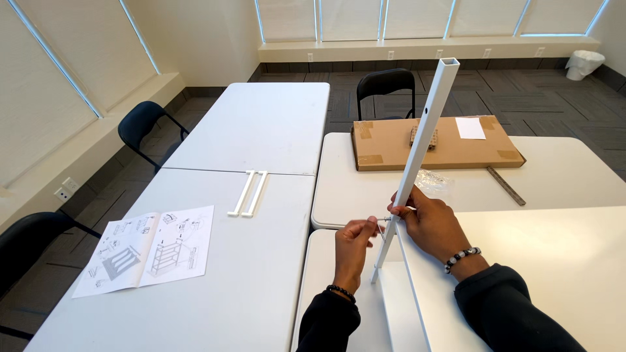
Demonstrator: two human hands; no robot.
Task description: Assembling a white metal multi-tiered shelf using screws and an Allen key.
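Note:
My right hand grips a long white square metal tube that stands tilted, its open top end pointing up and away. My left hand pinches a small metal screw held against the tube's side, just left of my right hand's fingers. The tube's lower end meets a flat white panel lying on the table in front of me. Both sleeves are dark, and each wrist carries a beaded bracelet.
An open instruction booklet lies on the left table. Two short white bars lie side by side beyond it. A flat cardboard box, a clear plastic bag and a dark rail are ahead. Black chairs stand around.

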